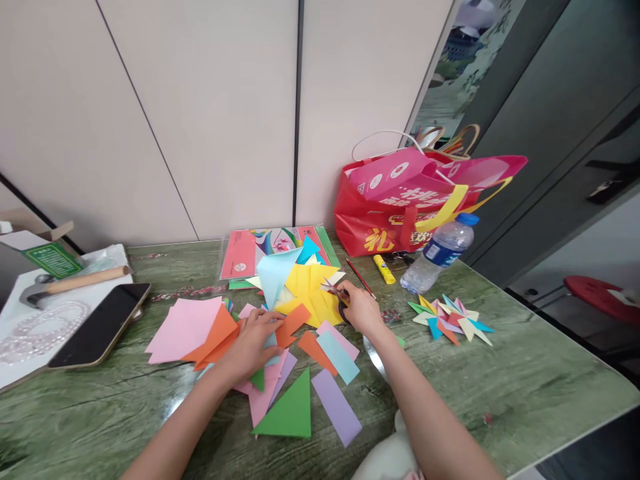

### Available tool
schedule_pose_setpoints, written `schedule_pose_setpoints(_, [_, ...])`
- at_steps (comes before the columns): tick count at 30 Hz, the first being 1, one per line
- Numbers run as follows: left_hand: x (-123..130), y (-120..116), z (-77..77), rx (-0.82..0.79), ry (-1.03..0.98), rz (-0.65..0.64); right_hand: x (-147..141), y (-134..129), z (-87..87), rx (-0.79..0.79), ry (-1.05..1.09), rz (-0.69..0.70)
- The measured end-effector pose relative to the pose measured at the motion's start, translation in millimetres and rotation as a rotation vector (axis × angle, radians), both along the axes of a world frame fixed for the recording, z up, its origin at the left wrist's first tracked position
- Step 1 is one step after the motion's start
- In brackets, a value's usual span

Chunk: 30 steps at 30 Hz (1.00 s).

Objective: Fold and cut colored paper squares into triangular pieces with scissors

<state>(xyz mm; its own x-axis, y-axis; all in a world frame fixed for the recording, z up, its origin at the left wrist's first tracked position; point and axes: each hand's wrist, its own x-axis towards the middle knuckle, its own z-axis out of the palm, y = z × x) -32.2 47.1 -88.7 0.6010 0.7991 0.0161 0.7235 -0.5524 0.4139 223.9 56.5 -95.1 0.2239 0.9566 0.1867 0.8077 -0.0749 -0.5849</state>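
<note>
My right hand point(364, 309) grips a pair of scissors point(342, 304) with black handles, their blades lying over creased yellow paper point(310, 283). My left hand point(255, 343) rests on the heap of coloured paper, fingers stretched out beside an orange piece point(293, 325). Pink sheets point(186, 327) and folded orange paper point(215, 339) lie left of it. Nearer me are a green triangle point(293, 410), a purple strip point(336, 407) and a light blue strip point(339, 358). A folded star of several colours point(450, 318) sits on the right.
Behind the paper lies a pink packet point(240, 250). A red gift bag point(355, 220), a water bottle point(443, 250), a yellow glue stick point(384, 269) and a red pencil point(360, 277) stand or lie at the back right. A phone point(103, 327) and a hammer point(83, 282) are left.
</note>
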Motion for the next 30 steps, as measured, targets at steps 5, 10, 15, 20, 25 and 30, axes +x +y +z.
schedule_pose_setpoints(5, [2.8,-3.3,-0.1,-0.012,0.013,-0.035,0.0,-2.4,6.3,0.192,0.111,-0.094])
schedule_pose_setpoints(10, [3.5,-4.1,-1.3,0.003,0.031,-0.078,-5.6,-6.1,17.3,0.462,0.352,-0.163])
schedule_pose_setpoints(15, [6.9,-6.4,10.4,0.039,0.035,-0.098,-17.0,-10.7,27.5,0.580,0.651,-0.116])
schedule_pose_setpoints(20, [21.2,-16.0,19.2,0.069,0.021,-0.146,-22.4,-11.7,31.2,0.508,0.906,-0.038])
schedule_pose_setpoints(25, [37.4,-30.1,16.3,0.063,0.001,-0.260,-26.6,-11.7,29.0,0.452,1.046,-0.011])
schedule_pose_setpoints(30, [44.7,-46.4,31.2,-0.027,-0.133,-0.434,-30.8,-13.3,28.9,0.435,1.103,-0.001])
